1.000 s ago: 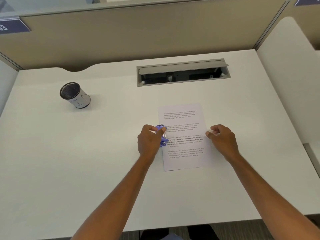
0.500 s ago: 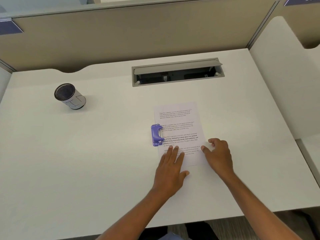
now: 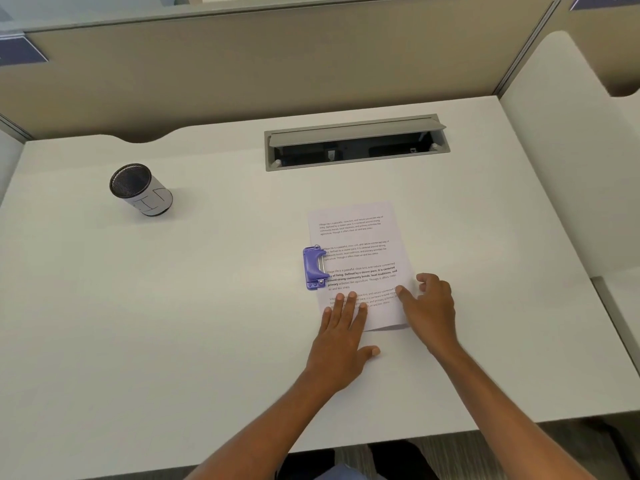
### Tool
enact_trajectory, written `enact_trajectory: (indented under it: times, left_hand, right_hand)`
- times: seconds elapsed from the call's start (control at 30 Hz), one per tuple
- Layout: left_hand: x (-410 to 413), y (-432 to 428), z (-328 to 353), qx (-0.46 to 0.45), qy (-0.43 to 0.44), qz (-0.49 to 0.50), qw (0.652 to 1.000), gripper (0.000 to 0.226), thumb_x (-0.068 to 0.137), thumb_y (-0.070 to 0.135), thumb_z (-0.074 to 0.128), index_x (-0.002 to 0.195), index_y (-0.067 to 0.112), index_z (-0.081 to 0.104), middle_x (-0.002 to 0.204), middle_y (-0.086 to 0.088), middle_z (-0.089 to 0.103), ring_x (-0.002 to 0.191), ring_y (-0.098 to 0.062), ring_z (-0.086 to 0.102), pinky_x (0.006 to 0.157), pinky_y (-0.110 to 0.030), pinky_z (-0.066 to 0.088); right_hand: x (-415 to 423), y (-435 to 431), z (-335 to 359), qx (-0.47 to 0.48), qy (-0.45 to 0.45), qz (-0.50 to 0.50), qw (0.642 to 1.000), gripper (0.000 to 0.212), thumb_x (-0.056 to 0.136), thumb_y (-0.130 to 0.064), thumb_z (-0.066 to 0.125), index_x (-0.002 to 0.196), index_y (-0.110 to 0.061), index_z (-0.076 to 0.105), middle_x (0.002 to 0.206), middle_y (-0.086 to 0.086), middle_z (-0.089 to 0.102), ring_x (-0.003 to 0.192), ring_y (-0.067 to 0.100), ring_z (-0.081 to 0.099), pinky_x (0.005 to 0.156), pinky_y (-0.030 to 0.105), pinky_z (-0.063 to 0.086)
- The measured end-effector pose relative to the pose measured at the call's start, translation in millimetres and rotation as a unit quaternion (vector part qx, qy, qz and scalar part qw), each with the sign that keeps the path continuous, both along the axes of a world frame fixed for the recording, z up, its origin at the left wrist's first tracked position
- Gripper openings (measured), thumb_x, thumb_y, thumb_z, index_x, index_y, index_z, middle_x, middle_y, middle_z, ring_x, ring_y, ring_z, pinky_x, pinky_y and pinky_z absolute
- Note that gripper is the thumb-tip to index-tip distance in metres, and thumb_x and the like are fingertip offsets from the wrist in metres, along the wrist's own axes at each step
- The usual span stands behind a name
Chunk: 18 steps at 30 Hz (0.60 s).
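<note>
I log bare forearms, bare left hand and right hand; blue cloth shows just below the desk's near edge.

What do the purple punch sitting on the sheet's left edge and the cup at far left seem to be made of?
Purple punch: likely moulded plastic, smooth with a slight sheen, with small shiny metal-looking pins and a rod. Cup: dark fine mesh inside the rim, probably metal. Its outside is a matte white wrap, perhaps paper, marked with thin dark lines.
</note>
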<state>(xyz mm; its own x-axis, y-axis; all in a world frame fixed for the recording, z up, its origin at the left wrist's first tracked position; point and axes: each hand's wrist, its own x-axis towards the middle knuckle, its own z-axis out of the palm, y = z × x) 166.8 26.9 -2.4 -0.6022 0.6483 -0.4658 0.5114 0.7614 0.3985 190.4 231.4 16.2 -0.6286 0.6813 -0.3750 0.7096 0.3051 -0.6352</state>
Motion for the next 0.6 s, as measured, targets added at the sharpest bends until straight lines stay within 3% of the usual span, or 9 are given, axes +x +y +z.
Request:
enact_trajectory:
  times: [0.07,0.17,0.3,0.4,0.47,0.53,0.6]
  left_hand:
    - [-0.1,-0.2,1.0,-0.001,-0.001,0.001,1.000,0.089,0.113,0.059,0.043,0.176,0.020,-0.007,0.182,-0.006,-0.026,0.169,-0.029,-0.026,0.136,-0.041,-0.012]
    - [-0.1,-0.5,3.2,0.000,-0.004,0.000,1.000,0.089,0.113,0.058,0.044,0.176,0.020,-0.006,0.182,-0.007,-0.025,0.169,-0.029,-0.025,0.137,-0.041,-0.011]
    - [-1.0,-0.6,6.2,0.000,-0.009,0.001,1.000,0.088,0.113,0.058,0.044,0.176,0.021,-0.007,0.182,-0.004,-0.026,0.169,-0.027,-0.025,0.138,-0.041,-0.010]
    - [-0.7,-0.5,7.5,0.002,-0.011,0.004,1.000,0.088,0.113,0.057,0.044,0.176,0.022,-0.007,0.182,-0.003,-0.027,0.169,-0.026,-0.026,0.139,-0.041,-0.009]
    - [-0.5,-0.8,7.3,0.007,-0.012,0.006,1.000,0.088,0.114,0.056,0.044,0.176,0.022,-0.006,0.182,-0.003,-0.026,0.169,-0.026,-0.026,0.138,-0.041,-0.010]
    - [-1.9,-1.4,7.6,0.016,-0.021,0.011,1.000,0.087,0.114,0.055,0.046,0.177,0.021,-0.004,0.182,-0.003,-0.025,0.169,-0.025,-0.025,0.138,-0.040,-0.010]
    - [-4.4,-1.5,9.3,0.038,-0.045,0.032,0.998,0.084,0.114,0.051,0.048,0.177,0.021,0.002,0.184,-0.001,-0.019,0.171,-0.023,-0.020,0.139,-0.039,-0.007]
  right_hand:
    - [-3.7,0.5,-0.7,-0.024,0.012,-0.013,1.000,0.056,0.098,-0.038,0.079,0.144,-0.015,0.059,0.134,0.009,0.063,0.115,0.024,0.061,0.097,0.035,0.048]
    - [-11.1,4.1,-2.6,-0.072,0.028,-0.019,0.997,0.054,0.096,-0.045,0.081,0.139,-0.019,0.062,0.119,0.001,0.070,0.109,0.023,0.068,0.097,0.043,0.057]
    - [-28.5,17.3,-2.6,-0.088,0.036,-0.011,0.995,0.030,0.093,-0.047,0.082,0.111,-0.025,0.071,0.101,-0.010,0.075,0.097,0.017,0.073,0.076,0.035,0.056]
    - [-45.0,33.1,-5.9,-0.140,0.042,-0.025,0.989,0.013,0.093,-0.031,0.086,0.093,-0.022,0.076,0.097,-0.004,0.082,0.094,0.023,0.079,0.083,0.039,0.063]
    - [-52.8,42.5,-5.6,-0.190,0.039,-0.034,0.980,0.006,0.093,-0.020,0.085,0.095,-0.019,0.079,0.102,0.005,0.085,0.093,0.025,0.081,0.082,0.040,0.066]
    - [-56.1,48.3,-4.1,-0.223,0.042,-0.030,0.973,0.008,0.094,-0.012,0.082,0.099,-0.018,0.080,0.106,0.009,0.086,0.089,0.025,0.081,0.073,0.033,0.062]
    - [-55.7,51.9,-4.0,-0.238,0.047,-0.025,0.970,0.011,0.093,-0.008,0.082,0.100,-0.016,0.080,0.106,0.011,0.086,0.089,0.027,0.081,0.074,0.034,0.062]
